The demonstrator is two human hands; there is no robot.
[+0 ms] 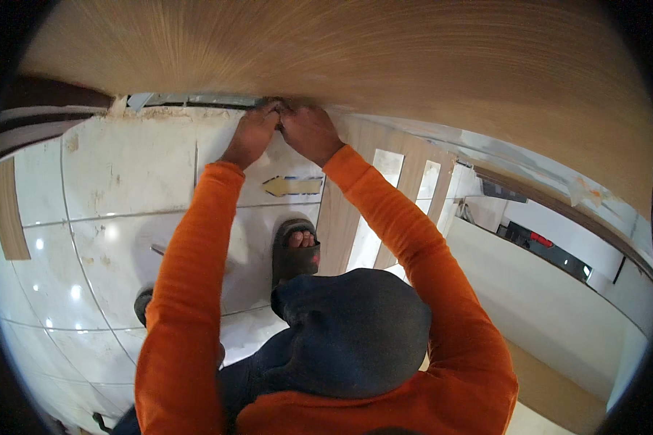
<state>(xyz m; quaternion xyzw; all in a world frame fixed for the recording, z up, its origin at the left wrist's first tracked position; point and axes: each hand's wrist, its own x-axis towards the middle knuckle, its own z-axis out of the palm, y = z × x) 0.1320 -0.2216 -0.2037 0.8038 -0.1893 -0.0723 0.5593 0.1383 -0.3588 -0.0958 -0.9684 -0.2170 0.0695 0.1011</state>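
At the lower edge of a large brown wood-grain panel (355,51), both my hands are close together. My left hand (251,135) has its fingers bent in toward the panel edge. Right beside it, my right hand (312,133) is closed too, with its fingertips meeting the left ones. Something small and dark is at the fingertips, too hidden to name. To the left of my hands, a narrow dark gap with a pale greyish strip (203,100) runs along the panel's foot, above the stained white tile floor (138,163).
A yellow arrow-shaped piece (294,186) lies on the tiles below my hands. Wood-grain boards (345,196) lie to the right, another strip (10,210) at far left. My sandalled foot (296,246) is below. A pale panel (544,312) stands right, near a black-and-red object (540,243).
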